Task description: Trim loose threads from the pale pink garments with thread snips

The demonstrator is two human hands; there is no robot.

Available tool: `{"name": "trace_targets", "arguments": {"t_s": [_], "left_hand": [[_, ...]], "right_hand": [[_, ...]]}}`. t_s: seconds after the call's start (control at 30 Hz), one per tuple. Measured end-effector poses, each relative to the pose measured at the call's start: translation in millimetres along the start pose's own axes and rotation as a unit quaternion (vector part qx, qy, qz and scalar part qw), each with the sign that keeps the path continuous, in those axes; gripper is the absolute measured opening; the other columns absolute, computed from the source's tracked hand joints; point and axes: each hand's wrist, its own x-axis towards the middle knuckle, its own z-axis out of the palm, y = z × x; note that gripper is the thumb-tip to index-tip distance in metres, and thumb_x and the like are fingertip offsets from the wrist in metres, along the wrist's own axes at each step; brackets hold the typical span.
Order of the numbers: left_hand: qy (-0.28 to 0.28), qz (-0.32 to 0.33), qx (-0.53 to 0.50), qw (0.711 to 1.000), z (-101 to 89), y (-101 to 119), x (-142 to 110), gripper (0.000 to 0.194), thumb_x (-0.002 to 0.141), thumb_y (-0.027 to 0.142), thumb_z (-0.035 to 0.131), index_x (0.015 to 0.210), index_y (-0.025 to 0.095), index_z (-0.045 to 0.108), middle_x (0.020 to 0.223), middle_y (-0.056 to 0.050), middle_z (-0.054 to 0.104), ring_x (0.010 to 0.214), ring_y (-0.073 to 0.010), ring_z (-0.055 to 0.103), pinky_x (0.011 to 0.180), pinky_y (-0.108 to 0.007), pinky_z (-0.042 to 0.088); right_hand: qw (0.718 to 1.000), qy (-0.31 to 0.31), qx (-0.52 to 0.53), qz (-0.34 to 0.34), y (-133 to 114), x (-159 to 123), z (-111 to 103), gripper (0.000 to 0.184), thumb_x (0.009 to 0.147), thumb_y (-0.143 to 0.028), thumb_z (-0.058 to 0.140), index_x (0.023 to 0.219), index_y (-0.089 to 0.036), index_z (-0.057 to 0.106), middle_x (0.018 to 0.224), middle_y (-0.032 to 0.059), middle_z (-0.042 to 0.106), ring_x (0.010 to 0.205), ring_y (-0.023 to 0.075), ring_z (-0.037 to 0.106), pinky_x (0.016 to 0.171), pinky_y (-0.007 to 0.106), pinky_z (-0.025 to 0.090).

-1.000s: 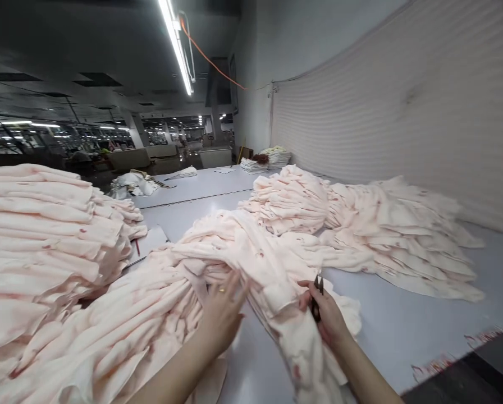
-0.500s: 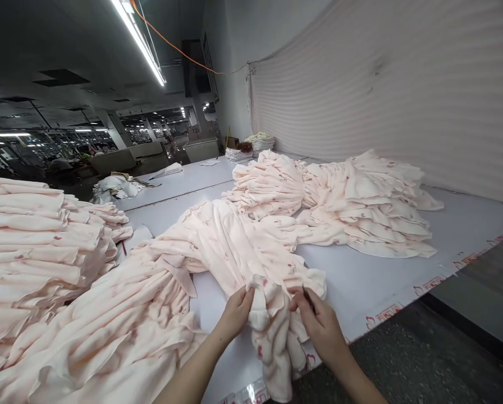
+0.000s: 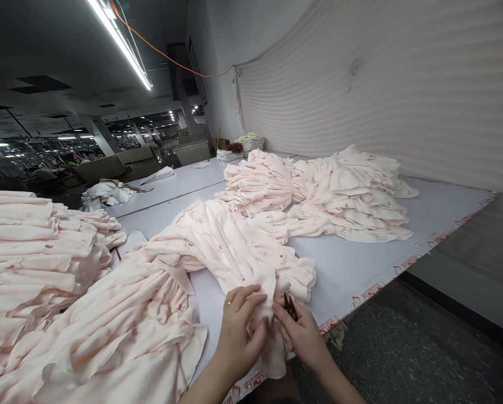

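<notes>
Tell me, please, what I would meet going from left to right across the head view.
Big pile of pale pink cloth → small white stack → left grip → dark snips → smudge on the wall covering.

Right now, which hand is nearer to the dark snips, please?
The right. The right hand holds the dark snips; the left hand touches the pale pink cloth, to their left and apart from them.

The cloth (image 3: 230,241) looks soft, matt and slightly fleecy. The snips (image 3: 291,308) look like dark metal, and the ring (image 3: 228,303) is shiny metal. The desk (image 3: 348,258) is smooth with a faint sheen; the floor (image 3: 394,342) looks speckled, hard. The wall sheet (image 3: 361,106) is matt and rippled, its material unclear.
</notes>
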Motion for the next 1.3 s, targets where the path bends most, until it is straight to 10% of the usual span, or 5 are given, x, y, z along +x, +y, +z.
{"name": "trace_targets", "arguments": {"t_s": [0.47, 0.97, 1.17, 1.3], "left_hand": [[-0.041, -0.096, -0.128, 0.986, -1.9, -13.0, 2.4, 0.018, 0.089, 0.024, 0.046, 0.092, 0.020, 0.063, 0.089, -0.006, 0.060, 0.090, -0.0199, 0.053, 0.079, -0.033, 0.043], [-0.094, -0.243, -0.264, 0.929, -0.5, -9.2, 10.7, 0.024, 0.085, 0.035, 0.047, 0.087, 0.016, 0.063, 0.077, -0.003, 0.061, 0.073, -0.0178, 0.055, 0.068, -0.029, 0.043], [-0.116, -0.133, -0.214, 0.961, -5.9, -4.1, 0.7, 0.035, 0.085, 0.033, 0.051, 0.119, 0.023, 0.054, 0.096, -0.006, 0.061, 0.084, -0.0194, 0.055, 0.072, -0.030, 0.045], [-0.146, -0.147, -0.225, 0.952, -7.1, -2.2, -0.3, 0.023, 0.086, 0.034, 0.050, 0.096, 0.020, 0.066, 0.088, -0.006, 0.065, 0.081, -0.0197, 0.057, 0.072, -0.030, 0.044]], "right_hand": [[0.959, -0.068, -0.257, -0.102, -21.2, -11.1, -24.1, 0.028, 0.085, -0.032, 0.053, 0.111, -0.025, 0.062, 0.109, 0.0061, 0.065, 0.098, 0.0216, 0.061, 0.082, 0.031, 0.049], [0.974, -0.023, -0.207, -0.085, -17.7, -6.0, -8.5, 0.022, 0.080, -0.032, 0.060, 0.099, -0.022, 0.062, 0.095, 0.0050, 0.065, 0.087, 0.0197, 0.061, 0.074, 0.028, 0.049], [0.982, -0.039, -0.161, -0.094, -23.6, -5.8, 2.8, 0.018, 0.087, -0.030, 0.049, 0.081, -0.020, 0.063, 0.079, 0.0033, 0.066, 0.077, 0.0181, 0.060, 0.068, 0.026, 0.046], [0.987, -0.036, -0.147, -0.046, -24.2, -9.0, 4.6, 0.023, 0.090, -0.034, 0.045, 0.079, -0.019, 0.060, 0.071, 0.0016, 0.063, 0.069, 0.0165, 0.058, 0.062, 0.025, 0.044]]}}
